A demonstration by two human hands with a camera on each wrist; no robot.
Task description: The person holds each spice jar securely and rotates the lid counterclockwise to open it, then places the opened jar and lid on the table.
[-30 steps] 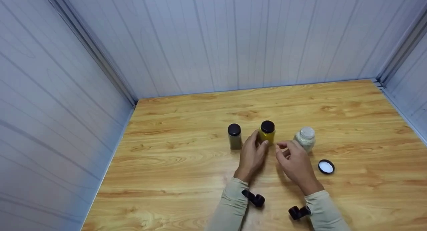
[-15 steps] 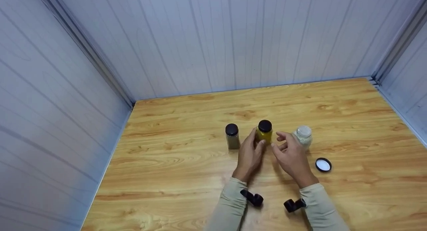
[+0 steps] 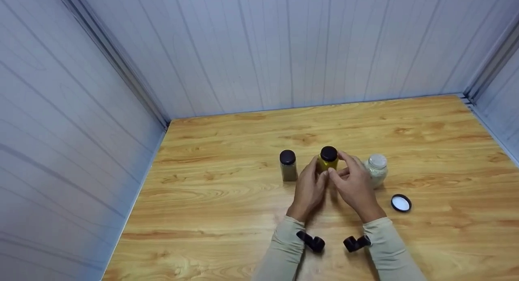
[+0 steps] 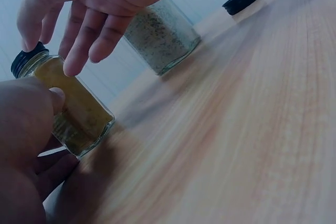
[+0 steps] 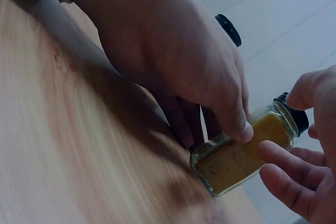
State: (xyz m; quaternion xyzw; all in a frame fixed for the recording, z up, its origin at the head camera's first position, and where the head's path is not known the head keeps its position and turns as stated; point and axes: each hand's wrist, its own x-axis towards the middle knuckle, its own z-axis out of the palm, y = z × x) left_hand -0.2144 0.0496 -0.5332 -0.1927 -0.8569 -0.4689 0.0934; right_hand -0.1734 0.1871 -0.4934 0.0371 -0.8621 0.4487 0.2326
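Observation:
A small glass spice jar of yellow powder point(image 3: 327, 166) stands on the table under its black cap point(image 3: 329, 153). My left hand point(image 3: 307, 190) grips the jar's side low down, its thumb pressed on the glass in the right wrist view. From the right, my right hand point(image 3: 356, 186) reaches around the cap, with thumb and index finger at its edge. The other right fingers point(image 4: 79, 51) hang loosely curved beside the glass in the left wrist view.
Left of my hands stands a capped jar of dark powder point(image 3: 288, 172). Just right of my right hand is an uncapped jar of pale flaked seasoning point(image 3: 378, 173). A loose black cap point(image 3: 401, 203) lies in front of it, white lining up. Panelled walls point(image 3: 267, 50) edge the table.
My right hand has moved left and forward from beside the yellow jar, bringing its thumb and index finger to the cap. My left hand has kept its hold on the jar.

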